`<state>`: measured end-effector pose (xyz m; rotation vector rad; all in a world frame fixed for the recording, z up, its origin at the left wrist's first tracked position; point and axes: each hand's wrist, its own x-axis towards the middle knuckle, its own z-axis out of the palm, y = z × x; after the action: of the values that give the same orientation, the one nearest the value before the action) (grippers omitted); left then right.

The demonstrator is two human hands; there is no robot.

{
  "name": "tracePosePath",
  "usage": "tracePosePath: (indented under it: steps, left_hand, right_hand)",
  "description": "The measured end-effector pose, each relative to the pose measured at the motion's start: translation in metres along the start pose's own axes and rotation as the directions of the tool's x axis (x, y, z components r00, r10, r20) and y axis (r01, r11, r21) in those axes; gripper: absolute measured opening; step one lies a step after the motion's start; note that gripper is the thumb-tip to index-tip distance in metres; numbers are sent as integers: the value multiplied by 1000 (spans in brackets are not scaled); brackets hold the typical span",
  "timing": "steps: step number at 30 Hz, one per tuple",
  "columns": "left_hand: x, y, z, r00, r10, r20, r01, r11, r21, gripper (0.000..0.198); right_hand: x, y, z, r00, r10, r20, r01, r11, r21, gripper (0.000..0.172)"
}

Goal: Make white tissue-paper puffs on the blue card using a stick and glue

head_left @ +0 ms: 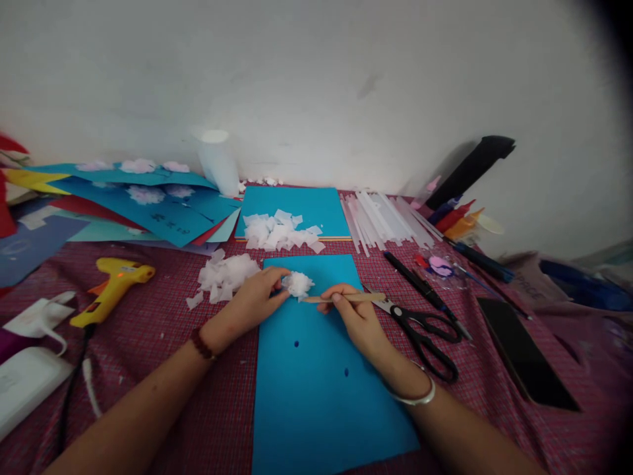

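A blue paper sheet [321, 389] lies on the checked red cloth in front of me. Near its top edge sits a small white tissue puff [298, 284]. My left hand [254, 300] pinches the puff's left side with thumb and fingers. My right hand [353, 315] grips a thin wooden stick [346, 298] lying level, its tip touching the puff from the right. Two dark dots mark the sheet lower down.
Loose white tissue pieces [225, 274] lie left of the sheet, more on a second blue sheet [297, 204] behind. A yellow glue gun [113, 284] is at left, black scissors [420, 330] and a dark phone [524, 353] at right, white sticks [386, 221] and markers behind.
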<state>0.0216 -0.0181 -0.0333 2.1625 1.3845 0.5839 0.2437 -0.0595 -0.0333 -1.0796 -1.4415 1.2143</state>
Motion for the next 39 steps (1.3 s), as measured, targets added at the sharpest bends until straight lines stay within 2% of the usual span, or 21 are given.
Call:
tracePosePath:
  steps: [4, 15, 21, 24, 27, 30, 32, 33, 35, 39]
  left_hand:
    - [1, 0, -1, 1000, -13, 7, 13, 999, -44, 30]
    - [4, -3, 1, 1000, -14, -17, 13, 999, -50, 29]
    - [3, 3, 2, 998, -64, -19, 61, 987, -150, 34]
    - [-5, 10, -17, 997, -80, 12, 81, 977, -198, 36]
    - [-25, 8, -57, 997, -76, -12, 71, 972, -226, 23]
    - [-49, -14, -97, 967, -213, -140, 185, 964, -188, 15]
    - [-58, -37, -114, 913, -350, -209, 296, 922, -247, 20]
    - [-60, -48, -118, 869, -416, -267, 349, 899, -265, 22]
    - [-58, -64, -117, 832, -467, -298, 392, 877, -279, 26]
    - [-47, -68, -101, 845, -480, -233, 408, 863, -299, 27]
  right_hand:
    - [1, 1, -1, 999, 27, 17, -27, 999, -28, 19]
    - [9, 5, 5, 1000, -21, 11, 21, 1000, -17, 20]
    - [9, 8, 2, 1000, -17, 8, 17, 998, -63, 23]
    - [9, 8, 1, 1000, -14, 21, 15, 998, -68, 24]
    - [9, 8, -1, 999, -1, 35, 3, 998, -56, 25]
    - [8, 10, -3, 999, 5, 40, -3, 999, -53, 26]
    - [7, 10, -5, 999, 5, 43, -2, 998, -60, 25]
    - [7, 10, -6, 999, 3, 44, 0, 998, -62, 25]
    - [6, 9, -7, 999, -1, 46, 4, 998, -62, 26]
    - [4, 4, -10, 999, 9, 37, -6, 998, -67, 25]
